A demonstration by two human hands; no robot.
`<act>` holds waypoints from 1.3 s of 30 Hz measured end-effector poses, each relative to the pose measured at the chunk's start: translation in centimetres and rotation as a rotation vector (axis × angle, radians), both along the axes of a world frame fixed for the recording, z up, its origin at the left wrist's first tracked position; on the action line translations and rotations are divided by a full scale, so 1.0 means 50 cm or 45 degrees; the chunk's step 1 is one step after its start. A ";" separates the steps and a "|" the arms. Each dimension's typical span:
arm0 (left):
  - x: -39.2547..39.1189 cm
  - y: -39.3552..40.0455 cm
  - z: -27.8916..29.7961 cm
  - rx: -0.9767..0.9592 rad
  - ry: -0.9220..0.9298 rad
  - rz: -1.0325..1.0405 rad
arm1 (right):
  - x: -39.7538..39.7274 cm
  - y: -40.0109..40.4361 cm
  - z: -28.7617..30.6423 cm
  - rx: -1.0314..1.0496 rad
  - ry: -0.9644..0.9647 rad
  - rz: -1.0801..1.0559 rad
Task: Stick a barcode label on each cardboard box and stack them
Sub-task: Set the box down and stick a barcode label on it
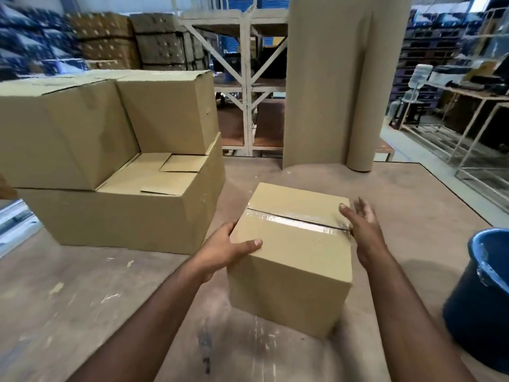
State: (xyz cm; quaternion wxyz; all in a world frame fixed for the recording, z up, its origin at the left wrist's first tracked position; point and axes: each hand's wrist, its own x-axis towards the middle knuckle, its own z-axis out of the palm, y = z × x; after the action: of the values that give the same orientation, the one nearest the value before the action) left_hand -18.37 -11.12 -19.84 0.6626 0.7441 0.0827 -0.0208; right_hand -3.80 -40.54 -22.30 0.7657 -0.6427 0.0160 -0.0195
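A small cardboard box (292,255), sealed on top with clear tape, stands on the brown table (82,285) in front of me. My left hand (223,250) grips its left upper edge, thumb lying on the top. My right hand (363,232) is at the box's right upper edge with fingers spread and straight, thumb touching the top. No barcode label shows on the faces I can see. To the left stands a stack of larger cardboard boxes (132,213), two on top of a wide one.
A tall roll of brown paper (336,78) stands at the table's far edge. A dark blue bucket (484,296) sits at the right edge. White metal shelving (248,86) and pallets of goods fill the background.
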 end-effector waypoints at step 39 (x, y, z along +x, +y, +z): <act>-0.018 -0.012 -0.291 0.158 0.073 0.134 | -0.161 0.004 -0.243 -0.217 0.109 0.392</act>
State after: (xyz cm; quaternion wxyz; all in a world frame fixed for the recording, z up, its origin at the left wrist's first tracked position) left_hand -19.29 -11.72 -34.39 0.6127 0.7775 0.1419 -0.0020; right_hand -11.85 -40.36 -34.47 0.7010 -0.7004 -0.0518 0.1239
